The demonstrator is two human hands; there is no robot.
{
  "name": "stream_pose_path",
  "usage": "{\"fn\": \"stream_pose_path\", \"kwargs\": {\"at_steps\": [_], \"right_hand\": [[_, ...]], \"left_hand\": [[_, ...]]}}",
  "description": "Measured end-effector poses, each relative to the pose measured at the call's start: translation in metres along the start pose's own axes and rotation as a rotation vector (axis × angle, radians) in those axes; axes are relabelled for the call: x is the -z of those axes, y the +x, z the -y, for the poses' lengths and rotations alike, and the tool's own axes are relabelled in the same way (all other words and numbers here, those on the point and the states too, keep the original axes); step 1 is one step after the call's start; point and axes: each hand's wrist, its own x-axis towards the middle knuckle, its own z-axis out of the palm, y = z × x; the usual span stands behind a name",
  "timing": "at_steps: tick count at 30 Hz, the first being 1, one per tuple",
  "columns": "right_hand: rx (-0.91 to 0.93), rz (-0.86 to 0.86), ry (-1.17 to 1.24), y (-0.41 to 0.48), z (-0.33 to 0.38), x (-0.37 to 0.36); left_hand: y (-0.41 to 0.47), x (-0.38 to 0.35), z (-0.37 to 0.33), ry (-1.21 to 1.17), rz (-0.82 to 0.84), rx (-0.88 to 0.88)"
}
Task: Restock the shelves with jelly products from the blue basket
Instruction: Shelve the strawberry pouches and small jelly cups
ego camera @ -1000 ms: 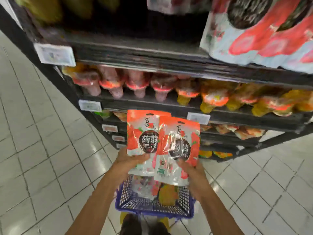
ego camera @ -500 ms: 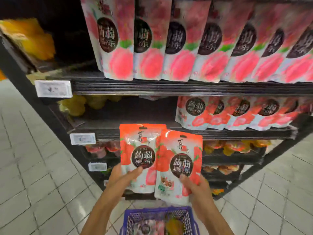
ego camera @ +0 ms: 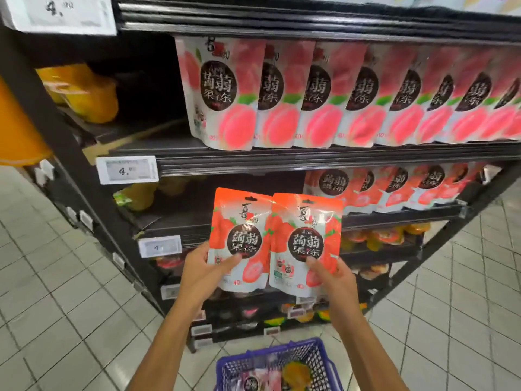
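Observation:
I hold two red jelly pouches upright in front of the black shelving. My left hand (ego camera: 203,270) pinches the left pouch (ego camera: 240,221) at its lower edge, thumb on the front. My right hand (ego camera: 332,275) grips the right pouch (ego camera: 306,221), which overlaps the left one slightly. Behind them, the second shelf (ego camera: 180,230) has a dark gap to the left of a row of matching red pouches (ego camera: 394,190). The blue basket (ego camera: 270,359) stands on the floor below my arms, with more jelly packs inside.
The shelf above carries a row of pink peach jelly pouches (ego camera: 310,94) with a gap at its left. Yellow jelly cups (ego camera: 84,91) sit at the far left. Price tags (ego camera: 127,169) line the shelf edges. Lower shelves hold small jelly cups (ego camera: 386,238). White floor tiles lie on both sides.
My view has tilted upward, bringing the upper shelves into sight. Both hands have lifted the two pouches higher, out of the basket area and up to the second shelf's level.

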Motion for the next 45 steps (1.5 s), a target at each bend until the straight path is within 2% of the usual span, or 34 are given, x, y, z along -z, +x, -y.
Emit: {"fn": "stream_pose_path", "kwargs": {"at_steps": [9,18,23,33,40,45], "right_hand": [[0.079,-0.013,0.044,0.035,0.022,-0.005],[0.166,-0.071,-0.038,0.089,0.042,-0.022],[0.207,-0.081,0.001,0.106,0.044,-0.038],[0.332,0.008,-0.253,0.111,0.032,-0.022],[0.354,-0.106,-0.439,0.107,0.024,-0.014],[0.351,-0.159,-0.462,0.113,0.028,-0.024]], "left_hand": [[0.011,0.006,0.007,-0.072,-0.174,0.065],[0.013,-0.005,-0.004,-0.095,-0.172,0.072],[0.014,-0.009,-0.006,-0.099,-0.193,0.089],[0.011,-0.021,-0.01,-0.086,-0.214,0.087],[0.011,-0.03,-0.01,-0.097,-0.212,0.082],[0.012,-0.034,-0.009,-0.095,-0.216,0.088]]}}
